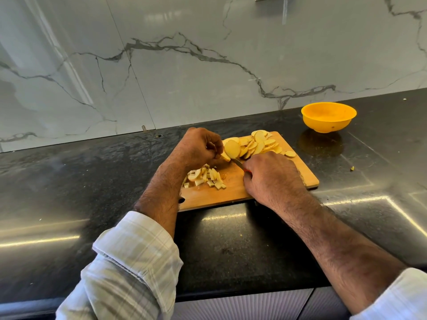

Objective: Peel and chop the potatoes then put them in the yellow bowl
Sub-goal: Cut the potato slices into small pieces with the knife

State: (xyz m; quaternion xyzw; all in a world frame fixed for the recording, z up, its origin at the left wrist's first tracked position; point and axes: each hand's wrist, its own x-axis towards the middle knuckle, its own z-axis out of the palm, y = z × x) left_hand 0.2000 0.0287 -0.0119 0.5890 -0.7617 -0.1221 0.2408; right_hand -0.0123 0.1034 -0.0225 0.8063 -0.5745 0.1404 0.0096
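worktop [231,250]: dark polished stone, carries everything; marble-look wall behind.
cutting board [233,190]: wood, flat on the worktop; landmark for all below. Stiff, probably slides on the glossy stone if pushed sideways.
yellow bowl [328,117]: beyond the board's far right corner, well apart from it. Looks empty, likely light plastic, will skate if bumped; take by the rim.
slice pile [258,144]: pale yellow rounds, overlapping, on the far right part of the board. Thin, wet-looking, likely slippery and snappable; scoop in bunches, not singly.
chopped pieces [208,177]: small sticks and chunks, some with brown skin edges, on the near left part of the board. Light, scatter easily.
left hand [198,146]: over the board's left side, fingers curled, pinching a potato slice [232,148] held up on edge.
right hand [270,176]: over the board's middle, fist closed round a knife [238,163]; handle hidden, a bit of red shows, blade tip meets the slice's lower edge.
judgement: chopping partly done, nothing in the bowl yet.
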